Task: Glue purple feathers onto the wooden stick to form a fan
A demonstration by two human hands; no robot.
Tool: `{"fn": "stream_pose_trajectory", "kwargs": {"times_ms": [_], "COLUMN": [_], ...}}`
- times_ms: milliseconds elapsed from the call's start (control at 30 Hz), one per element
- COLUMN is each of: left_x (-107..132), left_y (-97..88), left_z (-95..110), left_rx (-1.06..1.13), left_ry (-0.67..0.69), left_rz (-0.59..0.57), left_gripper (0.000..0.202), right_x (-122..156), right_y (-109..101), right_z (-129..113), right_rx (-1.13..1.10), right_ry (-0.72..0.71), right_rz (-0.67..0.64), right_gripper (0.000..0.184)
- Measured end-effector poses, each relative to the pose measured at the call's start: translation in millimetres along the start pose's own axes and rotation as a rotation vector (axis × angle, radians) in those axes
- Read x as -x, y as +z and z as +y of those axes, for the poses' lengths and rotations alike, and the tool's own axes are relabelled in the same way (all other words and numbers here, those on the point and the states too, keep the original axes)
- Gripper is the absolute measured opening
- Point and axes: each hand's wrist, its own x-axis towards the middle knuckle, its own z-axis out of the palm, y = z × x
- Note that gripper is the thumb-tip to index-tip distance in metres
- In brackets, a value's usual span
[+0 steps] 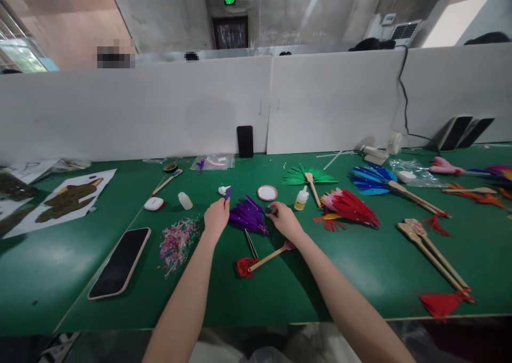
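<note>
My left hand [216,220] pinches a purple feather [228,194], which points up from the fingertips. My right hand [285,222] has its fingers closed around something small and dark that I cannot make out. Between the hands lies a fan of purple feathers [248,216] on the green table. Tweezers [251,244] rest just below the fan. Nearer to me is a wooden-handled piece [269,258] with a red tassel [245,267]; its far end lies under my right wrist. Beyond my right hand are a round white dish [267,192] and a glue bottle [301,198].
Left of my left arm are a heap of coloured scraps [179,244], a phone [120,263] and a small white bottle [185,200]. Feather fans in green [298,176], red [356,208] and blue [370,180] lie to the right. A white partition [160,112] closes the table's back.
</note>
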Motion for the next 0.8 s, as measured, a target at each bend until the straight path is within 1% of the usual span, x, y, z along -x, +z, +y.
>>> {"fn": "stream_pose_trajectory", "kwargs": {"times_ms": [200,433,567,633,700,733,767,800], "left_x": [-1,-2,-1,0,2,4,5,7], "left_y": [4.2,10.4,4.4,-0.4,-3.8,-4.7,-4.9,-4.6], "left_z": [0,-4,-3,2,10,16,21,27], "left_rx": [-0.039,-0.052,-0.042,0.027,0.192,0.302,0.413,0.51], "left_ry": [0.016,0.064,0.077,0.107,0.165,0.193,0.219,0.238], "left_rz": [0.011,0.098,0.16,0.213,0.247,0.241,0.211,0.161], "left_gripper": [0.043,0.044,0.042,0.041,0.039,0.038,0.038,0.038], "right_x": [5,7,7,8,13,15,18,21], "right_y": [-7,-4,-9,-15,-20,-22,-23,-23], "right_z": [-5,-17,-16,-20,-29,-35,-42,-47], "right_rx": [0.119,0.246,0.225,0.185,0.137,0.104,0.061,-0.034], "right_ry": [-0.027,-0.023,-0.041,-0.073,-0.122,-0.156,-0.199,-0.269], "right_rz": [-0.038,-0.051,-0.046,-0.036,-0.03,-0.031,-0.039,-0.052], "right_gripper": [0.017,0.008,0.01,0.013,0.016,0.015,0.015,0.014]}}
